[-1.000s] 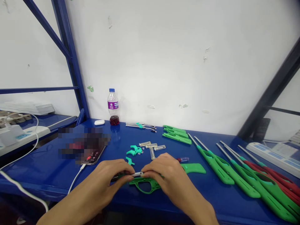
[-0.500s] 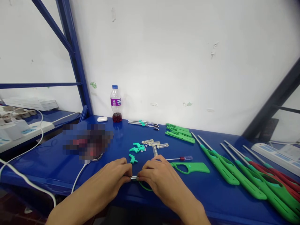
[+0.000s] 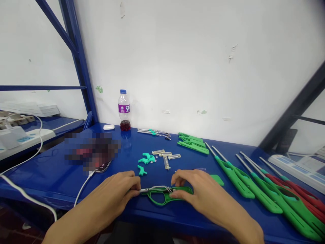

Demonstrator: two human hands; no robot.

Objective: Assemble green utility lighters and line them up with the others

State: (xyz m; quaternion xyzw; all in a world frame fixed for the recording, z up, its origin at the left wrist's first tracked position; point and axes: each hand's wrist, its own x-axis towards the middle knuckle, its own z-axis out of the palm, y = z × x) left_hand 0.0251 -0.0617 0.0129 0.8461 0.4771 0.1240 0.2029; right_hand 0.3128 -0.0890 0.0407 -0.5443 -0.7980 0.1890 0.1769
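In front of me lies an open green lighter handle half point(image 3: 160, 204), its inside facing up, with thin wires point(image 3: 162, 187) running along it. My left hand point(image 3: 123, 188) pinches the metal lighter tube point(image 3: 143, 190) at the handle's left end. Thumb and fingers of my right hand point(image 3: 194, 189) close around the handle's right part, by the wires. Just beyond are teal triggers point(image 3: 142, 170) and clear fuel tanks point(image 3: 166, 162). Behind my right hand, a screwdriver point(image 3: 202, 169) and another green handle half point(image 3: 218, 179) are partly hidden.
Finished-looking green lighters point(image 3: 235, 178) and red ones point(image 3: 302, 193) lie at the right. Green handle halves point(image 3: 194, 147) and metal tubes with wires point(image 3: 153, 132) lie at the back. A bottle point(image 3: 124, 110), a white case point(image 3: 109, 127) and a cabled phone point(image 3: 104, 167) stand left.
My right hand has moved right, away from my left hand, along the handle. The wires and the handle's inside now show between my hands. The left hand keeps its pinch on the tube.
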